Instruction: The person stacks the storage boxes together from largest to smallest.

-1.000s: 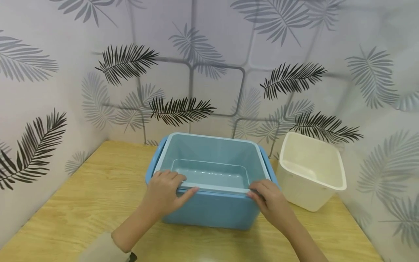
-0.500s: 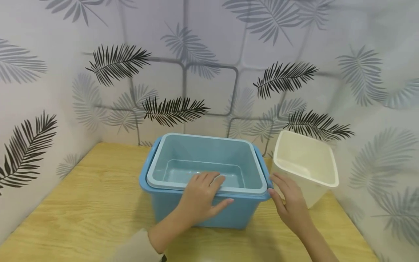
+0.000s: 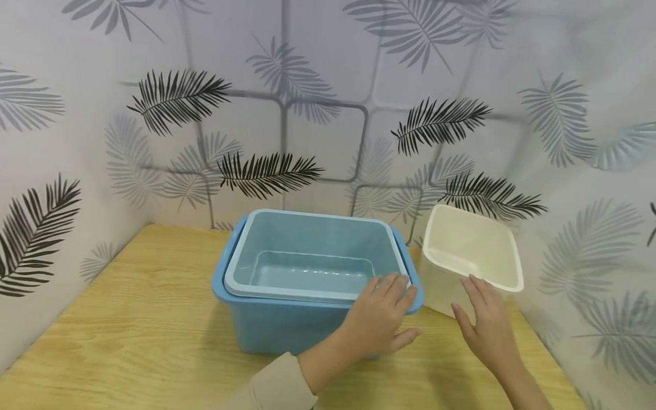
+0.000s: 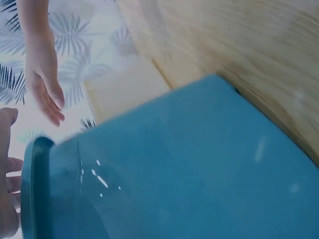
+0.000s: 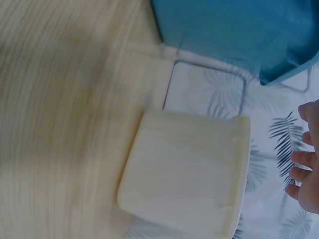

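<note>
A lighter blue-grey plastic bin sits nested inside a larger blue bin on the table. My left hand is over their front right corner, fingers extended and fingertips right at the rim. To the right stands a cream plastic bin, its inside bare in the head view. My right hand hovers in front of its near rim with fingers spread, holding nothing. In the right wrist view that hand shows apart from the cream bin's rim. The left wrist view is largely filled by the blue bin's side.
The wood-patterned tabletop extends left and in front of the bins. A wall covering with leaf prints rises close behind the bins and along both sides. The cream bin stands close to the right side covering.
My left hand has slid right along the front rim, from the left part to the right corner. My right hand has left the blue rim and moved right to the cream bin.
</note>
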`<control>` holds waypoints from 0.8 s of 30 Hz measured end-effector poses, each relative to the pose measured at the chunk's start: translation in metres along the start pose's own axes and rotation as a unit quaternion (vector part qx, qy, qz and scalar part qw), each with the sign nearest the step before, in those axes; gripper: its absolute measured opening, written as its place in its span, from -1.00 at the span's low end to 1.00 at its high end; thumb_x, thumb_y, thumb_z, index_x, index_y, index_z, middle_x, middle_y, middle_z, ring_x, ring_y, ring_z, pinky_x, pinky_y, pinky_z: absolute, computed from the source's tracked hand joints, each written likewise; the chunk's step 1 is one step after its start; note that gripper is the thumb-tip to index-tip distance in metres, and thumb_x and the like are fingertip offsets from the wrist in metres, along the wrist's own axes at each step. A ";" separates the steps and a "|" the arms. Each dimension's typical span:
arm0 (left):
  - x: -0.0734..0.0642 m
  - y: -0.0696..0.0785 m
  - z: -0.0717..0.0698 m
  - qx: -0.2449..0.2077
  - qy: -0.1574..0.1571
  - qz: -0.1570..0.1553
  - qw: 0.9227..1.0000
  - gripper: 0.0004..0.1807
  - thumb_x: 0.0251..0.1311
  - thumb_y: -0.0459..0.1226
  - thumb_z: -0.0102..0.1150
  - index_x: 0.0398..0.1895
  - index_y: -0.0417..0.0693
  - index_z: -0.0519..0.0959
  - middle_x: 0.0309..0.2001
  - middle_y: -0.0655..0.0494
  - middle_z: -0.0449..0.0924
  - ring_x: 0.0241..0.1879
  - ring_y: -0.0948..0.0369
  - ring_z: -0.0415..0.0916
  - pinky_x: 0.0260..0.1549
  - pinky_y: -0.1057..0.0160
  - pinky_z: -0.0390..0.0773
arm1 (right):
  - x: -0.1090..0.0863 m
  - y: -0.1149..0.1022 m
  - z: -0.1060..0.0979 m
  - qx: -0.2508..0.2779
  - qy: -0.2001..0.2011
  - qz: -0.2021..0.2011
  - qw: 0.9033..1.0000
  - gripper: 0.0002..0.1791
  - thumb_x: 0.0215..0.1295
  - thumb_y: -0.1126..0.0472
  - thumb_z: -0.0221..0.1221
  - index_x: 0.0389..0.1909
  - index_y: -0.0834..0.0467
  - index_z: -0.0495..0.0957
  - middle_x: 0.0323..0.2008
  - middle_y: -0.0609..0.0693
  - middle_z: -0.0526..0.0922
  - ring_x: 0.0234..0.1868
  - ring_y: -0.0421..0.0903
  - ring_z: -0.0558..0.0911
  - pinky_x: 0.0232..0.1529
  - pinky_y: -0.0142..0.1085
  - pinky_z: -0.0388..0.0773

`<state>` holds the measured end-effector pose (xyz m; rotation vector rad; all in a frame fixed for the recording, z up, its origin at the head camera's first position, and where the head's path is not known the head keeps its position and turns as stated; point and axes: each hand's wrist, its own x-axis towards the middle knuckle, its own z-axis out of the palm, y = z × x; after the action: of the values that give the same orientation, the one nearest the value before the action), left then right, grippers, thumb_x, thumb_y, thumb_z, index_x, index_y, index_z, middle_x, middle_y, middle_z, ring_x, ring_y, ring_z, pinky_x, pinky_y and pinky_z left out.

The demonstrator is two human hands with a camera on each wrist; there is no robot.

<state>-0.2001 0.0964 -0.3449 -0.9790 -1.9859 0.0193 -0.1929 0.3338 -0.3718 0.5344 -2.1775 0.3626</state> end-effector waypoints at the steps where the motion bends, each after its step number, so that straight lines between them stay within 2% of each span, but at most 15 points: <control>1: 0.003 0.004 0.001 0.009 -0.007 0.006 1.000 -0.33 0.05 0.29 0.01 0.04 0.03 0.51 0.03 0.13 0.53 0.05 0.21 0.47 0.01 0.29 0.50 | -0.002 0.004 -0.001 -0.008 -0.004 0.001 1.000 -0.48 0.25 0.14 0.09 0.06 0.50 0.38 0.02 0.47 0.44 0.05 0.43 0.37 0.01 0.31 0.26; 5: 0.016 0.020 0.004 0.022 -0.025 0.028 0.999 -0.30 0.04 0.32 -0.03 0.07 0.03 0.44 0.05 0.16 0.49 0.09 0.22 0.42 0.05 0.31 0.46 | -0.008 0.016 -0.004 -0.027 -0.011 0.010 1.000 -0.45 0.19 0.17 0.14 0.07 0.49 0.36 0.02 0.48 0.42 0.04 0.43 0.35 -0.01 0.32 0.27; 11: 0.029 0.041 0.019 0.037 -0.012 0.052 0.998 -0.28 -0.02 0.30 0.01 0.08 0.03 0.44 0.05 0.18 0.46 0.09 0.24 0.38 0.11 0.34 0.40 | -0.014 0.029 -0.008 -0.063 -0.022 0.045 0.997 -0.41 0.03 0.26 0.24 0.09 0.44 0.35 0.04 0.47 0.41 0.04 0.46 0.33 -0.07 0.35 0.28; 17: 0.039 0.060 0.028 0.049 -0.011 0.061 0.997 -0.46 0.05 0.14 -0.02 0.03 0.08 0.48 0.01 0.22 0.48 0.07 0.26 0.40 0.10 0.34 0.39 | -0.018 0.038 -0.008 -0.089 -0.043 0.076 0.992 -0.38 -0.01 0.28 0.25 0.11 0.42 0.33 0.06 0.48 0.38 0.05 0.48 0.30 -0.12 0.39 0.26; 20: 0.044 0.069 0.029 0.044 -0.023 0.064 0.997 -0.52 0.11 0.07 -0.08 0.05 0.08 0.46 0.03 0.22 0.48 0.09 0.26 0.40 0.10 0.35 0.40 | -0.019 0.042 -0.007 -0.095 -0.051 0.084 0.991 -0.34 -0.07 0.32 0.26 0.11 0.43 0.31 0.06 0.50 0.36 0.05 0.50 0.29 -0.11 0.41 0.24; 24: 0.050 0.076 0.033 0.049 -0.058 0.061 0.995 -0.43 0.18 0.13 -0.15 0.17 0.04 0.39 0.11 0.18 0.44 0.14 0.26 0.37 0.14 0.37 0.38 | -0.018 0.047 -0.003 -0.101 -0.040 0.069 0.992 -0.30 -0.18 0.38 0.29 0.08 0.48 0.32 0.01 0.54 0.38 0.01 0.53 0.31 -0.06 0.38 0.25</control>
<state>-0.1906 0.1921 -0.3565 -1.0546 -2.0071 0.2444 -0.2038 0.3803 -0.3872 0.2906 -2.3040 0.1939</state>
